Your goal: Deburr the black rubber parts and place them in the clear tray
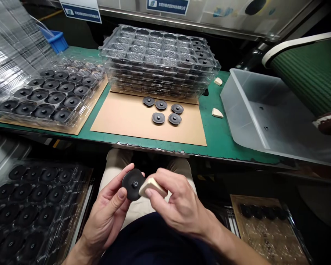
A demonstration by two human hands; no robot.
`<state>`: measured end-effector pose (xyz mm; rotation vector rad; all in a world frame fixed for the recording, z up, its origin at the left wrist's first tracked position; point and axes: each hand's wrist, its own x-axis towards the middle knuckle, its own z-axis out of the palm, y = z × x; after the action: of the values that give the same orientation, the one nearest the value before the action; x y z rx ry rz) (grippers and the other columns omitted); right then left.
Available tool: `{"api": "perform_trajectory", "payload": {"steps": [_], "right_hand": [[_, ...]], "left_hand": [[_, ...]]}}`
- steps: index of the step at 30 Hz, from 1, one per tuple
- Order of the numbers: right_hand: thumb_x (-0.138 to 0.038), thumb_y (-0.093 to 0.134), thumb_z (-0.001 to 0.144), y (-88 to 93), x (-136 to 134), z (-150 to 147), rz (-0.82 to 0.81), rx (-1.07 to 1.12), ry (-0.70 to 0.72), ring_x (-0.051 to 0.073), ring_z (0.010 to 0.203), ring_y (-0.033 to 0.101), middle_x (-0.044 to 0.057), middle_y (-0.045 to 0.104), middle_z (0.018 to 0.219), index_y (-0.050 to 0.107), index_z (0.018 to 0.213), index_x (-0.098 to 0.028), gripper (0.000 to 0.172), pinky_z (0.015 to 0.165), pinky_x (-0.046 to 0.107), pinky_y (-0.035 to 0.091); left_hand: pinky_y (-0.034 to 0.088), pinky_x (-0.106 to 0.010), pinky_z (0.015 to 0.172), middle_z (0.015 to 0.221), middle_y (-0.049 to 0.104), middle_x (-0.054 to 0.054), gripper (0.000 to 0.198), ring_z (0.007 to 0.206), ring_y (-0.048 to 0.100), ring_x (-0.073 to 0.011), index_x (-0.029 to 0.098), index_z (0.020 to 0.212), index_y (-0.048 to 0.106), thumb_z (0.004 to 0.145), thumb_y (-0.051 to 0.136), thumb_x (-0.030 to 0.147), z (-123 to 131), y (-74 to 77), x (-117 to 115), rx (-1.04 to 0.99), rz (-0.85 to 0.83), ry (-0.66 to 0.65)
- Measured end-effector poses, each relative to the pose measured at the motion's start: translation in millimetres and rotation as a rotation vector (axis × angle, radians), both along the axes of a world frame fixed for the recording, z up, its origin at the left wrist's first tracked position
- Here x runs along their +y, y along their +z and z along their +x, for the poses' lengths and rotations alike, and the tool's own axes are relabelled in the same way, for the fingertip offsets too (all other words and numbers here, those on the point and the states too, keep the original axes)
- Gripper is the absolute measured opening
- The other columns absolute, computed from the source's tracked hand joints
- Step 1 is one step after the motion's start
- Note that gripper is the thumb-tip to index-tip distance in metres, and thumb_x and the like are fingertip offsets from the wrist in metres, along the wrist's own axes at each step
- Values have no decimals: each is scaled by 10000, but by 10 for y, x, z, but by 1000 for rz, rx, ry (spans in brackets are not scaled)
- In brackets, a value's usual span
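Left hand point(107, 211): below the near edge of the table point(217, 129), over the lap; fingers curled round the rim of a black disc point(132, 184), thumb on its face.
Black disc: held upright, facing the camera, a small hub at its centre.
Right hand point(179, 202): just right of the disc; fingers pinched shut on a pale wedge block point(151, 187).
Pale wedge block: its tip touching the disc's right edge.
Cardboard sheet point(132, 121): on the table, beyond the disc; five loose discs point(163, 111) lie on it.
Stack of clear trays point(157, 60): at the far edge of the cardboard.
Filled tray point(49, 95): on the table, left of the cardboard.
Grey bin point(264, 114): right of the cardboard.
Two spare wedges point(217, 113): between cardboard and bin.
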<state>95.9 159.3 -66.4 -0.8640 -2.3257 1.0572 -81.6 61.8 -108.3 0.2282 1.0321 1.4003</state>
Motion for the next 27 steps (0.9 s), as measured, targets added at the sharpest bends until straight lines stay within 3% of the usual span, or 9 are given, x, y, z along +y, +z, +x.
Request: {"api": "perform_trajectory", "payload": {"steps": [5,9,11,14,18,22,25,27], "right_hand": [[-160,501,998,-25,-20,-16,95,-17,-67,164,790,519,43,585,913,619,998,-192,123,741,307,391],[-176,513,980,-31,-5,-12,28,-43,54,141,671,444,-4,484,748,541,809,-199,175,643,296,335],[-174,505,986,-26,4,-7,63,-72,39,144,700,459,8,512,799,565,852,-196,148,662,297,339],[-163,501,984,-15,7,-4,89,-72,-12,147,732,471,18,536,852,574,898,-193,116,682,298,343],[-176,533,961,-12,-14,-13,-38,-19,69,127,662,428,-18,460,737,484,766,-198,202,628,289,312],[-165,512,976,-19,-29,-26,18,-23,-38,131,694,454,-2,508,798,532,818,-193,162,664,293,331],[-187,535,976,-3,-14,-32,-57,-28,52,127,660,451,-11,503,757,537,801,-195,175,632,290,328],[-182,531,990,13,8,-42,-18,-19,59,134,697,486,-1,545,800,569,846,-196,149,657,290,350]], "left_hand": [[542,-283,1036,1300,720,-81,457,1213,659,-253,239,1333,705,903,741,390,30,62,43,-47,-74,40],[608,-260,777,1135,753,-99,386,887,704,-193,185,1294,726,956,669,363,32,139,76,-97,-122,8],[608,-293,705,1034,752,-108,381,782,682,-196,151,1257,743,973,632,380,30,153,89,-97,-110,-48],[605,-311,691,1020,742,-116,377,771,667,-203,136,1219,757,983,606,388,28,147,104,-88,-102,-60],[605,-307,720,1085,736,-118,356,823,667,-207,146,1212,759,981,612,373,12,134,110,-118,-117,-37],[605,-331,744,1091,738,-126,374,831,679,-221,141,1229,749,984,610,387,-18,138,107,-109,-95,-36],[595,-298,740,1073,740,-116,357,849,678,-212,149,1231,747,985,613,371,-38,140,100,-104,-95,-6],[598,-321,721,1016,742,-115,344,797,686,-220,143,1185,764,993,594,373,-47,136,96,-121,-63,-84]]}}
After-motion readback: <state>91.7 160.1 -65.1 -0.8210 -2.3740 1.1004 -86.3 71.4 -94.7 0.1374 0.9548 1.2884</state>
